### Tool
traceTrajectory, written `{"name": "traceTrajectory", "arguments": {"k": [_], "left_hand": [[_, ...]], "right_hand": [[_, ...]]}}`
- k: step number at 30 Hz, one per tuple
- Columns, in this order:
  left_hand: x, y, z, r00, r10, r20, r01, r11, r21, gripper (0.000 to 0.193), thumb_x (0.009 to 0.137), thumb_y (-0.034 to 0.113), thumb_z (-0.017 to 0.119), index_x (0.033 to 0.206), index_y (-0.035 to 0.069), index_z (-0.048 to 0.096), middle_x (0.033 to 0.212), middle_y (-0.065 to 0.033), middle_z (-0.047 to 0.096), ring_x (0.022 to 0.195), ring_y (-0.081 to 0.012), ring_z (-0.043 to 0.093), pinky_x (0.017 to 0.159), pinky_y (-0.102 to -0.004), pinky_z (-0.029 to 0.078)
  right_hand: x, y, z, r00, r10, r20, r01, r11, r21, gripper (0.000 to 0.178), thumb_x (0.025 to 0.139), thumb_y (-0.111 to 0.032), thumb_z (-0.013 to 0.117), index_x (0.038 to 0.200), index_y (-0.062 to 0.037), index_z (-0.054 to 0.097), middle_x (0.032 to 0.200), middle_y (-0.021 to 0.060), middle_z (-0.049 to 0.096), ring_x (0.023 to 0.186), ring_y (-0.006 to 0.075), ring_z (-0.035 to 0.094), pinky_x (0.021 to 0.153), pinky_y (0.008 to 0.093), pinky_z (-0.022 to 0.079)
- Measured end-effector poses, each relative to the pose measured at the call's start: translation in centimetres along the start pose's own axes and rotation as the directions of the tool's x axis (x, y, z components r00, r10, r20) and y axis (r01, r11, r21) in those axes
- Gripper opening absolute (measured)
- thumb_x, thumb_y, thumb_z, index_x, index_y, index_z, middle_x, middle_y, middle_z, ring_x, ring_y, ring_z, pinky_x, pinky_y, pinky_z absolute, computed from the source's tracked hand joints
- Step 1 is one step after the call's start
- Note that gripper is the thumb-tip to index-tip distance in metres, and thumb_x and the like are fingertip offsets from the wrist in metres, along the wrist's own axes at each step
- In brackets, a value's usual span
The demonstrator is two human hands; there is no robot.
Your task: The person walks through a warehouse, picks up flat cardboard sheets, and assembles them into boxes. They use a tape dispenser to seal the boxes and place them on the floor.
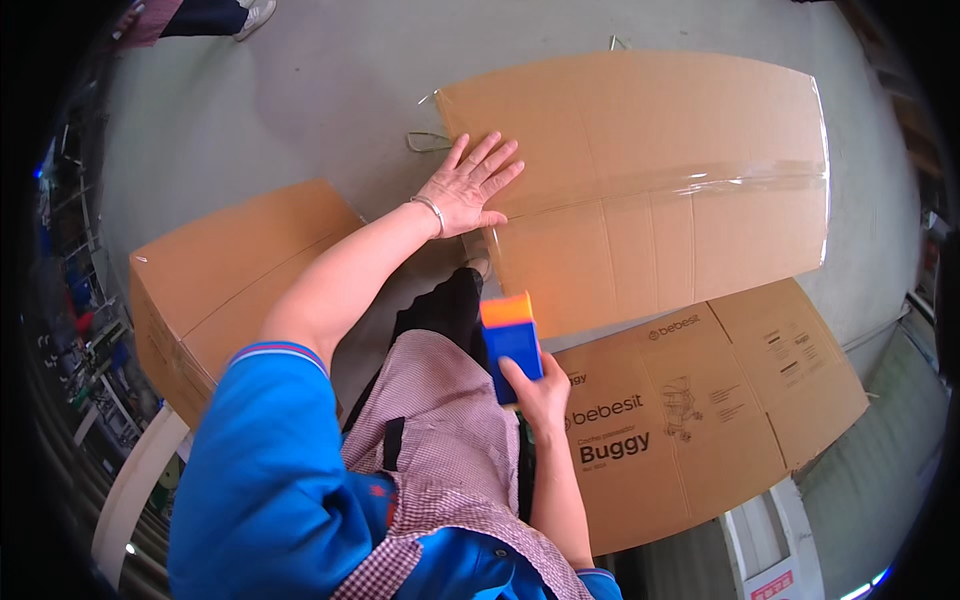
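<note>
My left hand [467, 190] lies flat with fingers spread on the left edge of a large brown cardboard box [640, 130]. Clear tape [740, 182] runs across the box's upper face. My right hand [541, 392] grips a blue-and-orange block-shaped tool [510, 345] in front of my apron, its orange end pointing away from me. The tool is slightly blurred, so its exact kind does not show. It is just off the near left corner of the box, over a gap.
Another closed brown carton [250, 250] stands at my left. A printed cardboard panel [640, 430] with a stroller drawing spreads at the near right, below the large box. A loose strap end [428, 141] sticks out beside the box. Another person's shoe [256, 18] shows at the far left.
</note>
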State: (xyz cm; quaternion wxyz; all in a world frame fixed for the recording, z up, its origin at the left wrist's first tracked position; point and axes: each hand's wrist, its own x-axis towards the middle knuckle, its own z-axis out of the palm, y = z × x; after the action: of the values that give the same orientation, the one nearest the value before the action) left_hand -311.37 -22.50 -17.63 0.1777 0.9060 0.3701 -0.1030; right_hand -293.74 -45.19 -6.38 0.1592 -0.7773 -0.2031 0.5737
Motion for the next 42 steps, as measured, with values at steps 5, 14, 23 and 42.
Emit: {"name": "traceTrajectory", "arguments": {"k": [5, 14, 23, 42], "left_hand": [[0.4, -0.4, 0.9, 1.000, 0.007, -0.027, -0.005, 0.999, 0.052, 0.085, 0.084, 0.063, 0.044, 0.148, 0.022, 0.008, 0.155, -0.0021, -0.002, 0.142, -0.0229, -0.006, 0.113, -0.0471, -0.004], [0.2, 0.4, 0.5, 0.999, -0.025, -0.019, 0.027, 0.998, 0.060, 0.081, 0.085, 0.058, 0.047, 0.148, 0.021, 0.010, 0.155, -0.0015, 0.000, 0.142, -0.0214, -0.006, 0.114, -0.0439, -0.004], [-6.1, 12.3, 5.8, 0.870, -0.417, -0.263, 0.193, 0.780, -0.596, 0.083, 0.078, 0.010, 0.065, 0.143, -0.001, 0.015, 0.149, -0.0264, 0.006, 0.137, -0.0447, 0.010, 0.111, -0.0456, 0.022], [-5.4, 22.2, 14.7, 0.380, -0.542, 0.750, 0.205, -0.741, -0.639, 0.049, 0.084, 0.048, 0.052, 0.106, 0.004, 0.046, 0.102, -0.0077, 0.054, 0.091, -0.0219, 0.052, 0.079, -0.0366, 0.044]], "right_hand": [[-4.6, 10.3, -3.4, 0.981, 0.192, -0.031, -0.193, 0.981, -0.023, 0.041, 0.070, -0.027, 0.076, 0.092, 0.0050, 0.064, 0.082, 0.0114, 0.067, 0.072, 0.0161, 0.064, 0.069, 0.0301, 0.052], [1.8, 11.9, 0.1, 0.970, 0.175, -0.167, -0.222, 0.917, -0.332, 0.057, 0.067, -0.048, 0.072, 0.088, 0.0049, 0.067, 0.082, 0.0201, 0.068, 0.079, 0.0284, 0.067, 0.074, 0.0370, 0.052], [7.5, 8.7, 0.5, 0.930, 0.268, -0.250, -0.338, 0.891, -0.302, 0.062, 0.062, -0.055, 0.071, 0.078, 0.0051, 0.068, 0.080, 0.0241, 0.066, 0.082, 0.0342, 0.066, 0.076, 0.0401, 0.051], [1.6, 18.0, -6.5, 0.958, -0.055, -0.283, -0.033, 0.954, -0.299, 0.050, 0.067, -0.042, 0.076, 0.087, 0.0025, 0.066, 0.081, 0.0189, 0.067, 0.079, 0.0322, 0.066, 0.075, 0.0395, 0.050]]}}
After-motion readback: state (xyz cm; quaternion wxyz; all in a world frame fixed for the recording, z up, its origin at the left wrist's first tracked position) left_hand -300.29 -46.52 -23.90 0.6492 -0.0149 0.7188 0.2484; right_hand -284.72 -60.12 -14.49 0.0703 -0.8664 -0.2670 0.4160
